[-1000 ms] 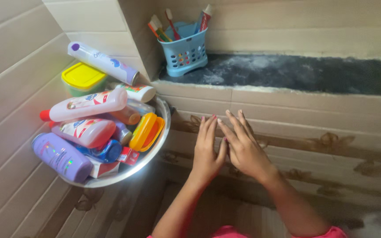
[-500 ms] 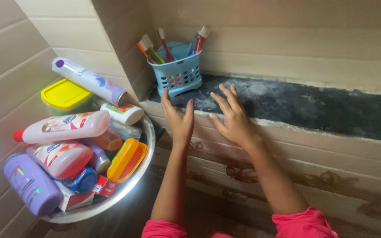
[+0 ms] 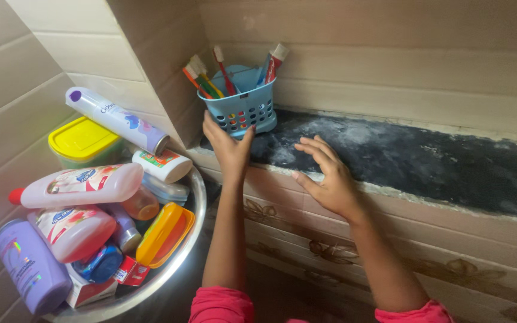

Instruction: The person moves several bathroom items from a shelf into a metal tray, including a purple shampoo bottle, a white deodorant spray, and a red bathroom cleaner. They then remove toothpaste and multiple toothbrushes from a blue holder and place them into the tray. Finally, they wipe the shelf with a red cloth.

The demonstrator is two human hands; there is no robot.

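Observation:
A small blue plastic basket [image 3: 242, 107] stands in the corner of a dark stone ledge [image 3: 426, 161], holding several toothbrushes [image 3: 201, 78] and a toothpaste tube [image 3: 273, 61]. My left hand [image 3: 227, 145] is open, its fingers and thumb spread just at the basket's lower front, touching or nearly touching it. To the right, my right hand [image 3: 327, 173] hovers open over the ledge's front edge with nothing in it.
A steel basin [image 3: 195, 206] at the left is heaped with bottles, a purple bottle [image 3: 28, 263], a pink lotion bottle [image 3: 79, 185], an orange soap case [image 3: 164, 234], a spray can [image 3: 115, 118] and a yellow-lidded tub [image 3: 82, 140]. Tiled walls close the corner.
Both hands rose from in front of the tiled wall up to the ledge. My left hand reached the basket's base; my right hand drew slightly right over the ledge edge.

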